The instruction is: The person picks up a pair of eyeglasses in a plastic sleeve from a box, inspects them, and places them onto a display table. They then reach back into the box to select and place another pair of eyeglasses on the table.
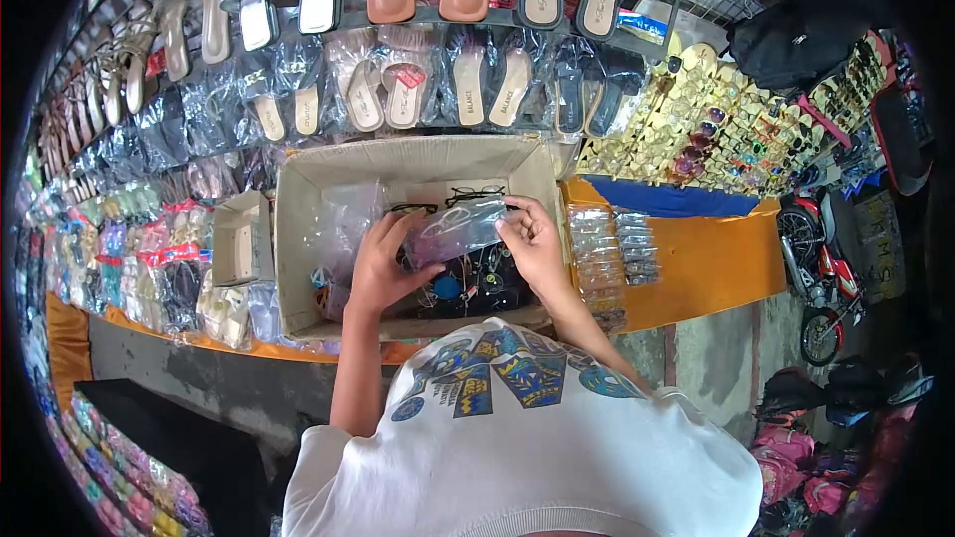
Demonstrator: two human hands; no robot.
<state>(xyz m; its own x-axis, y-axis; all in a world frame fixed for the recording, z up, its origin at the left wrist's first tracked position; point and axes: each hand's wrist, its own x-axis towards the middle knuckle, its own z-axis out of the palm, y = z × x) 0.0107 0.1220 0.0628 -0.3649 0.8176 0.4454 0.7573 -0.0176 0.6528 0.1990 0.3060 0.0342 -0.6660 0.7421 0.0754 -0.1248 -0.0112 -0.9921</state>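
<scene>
Holding a clear plastic sleeve [460, 229] by its two ends, both hands work over an open cardboard box [298, 239] on the orange stall counter [716, 259]. The left hand [380, 264] pinches the sleeve's left end between thumb and fingers, and the right hand [529, 239] grips the right end the same way — fingers curled over the top edge. The sleeve sits just above the box's contents, a heap of dark spectacles [468, 283]. One pair of black-framed glasses [476, 195] lies just behind the sleeve. Bagged sandals [487, 85] hang above the box — racks of sunglasses [716, 134] stand to the right.
</scene>
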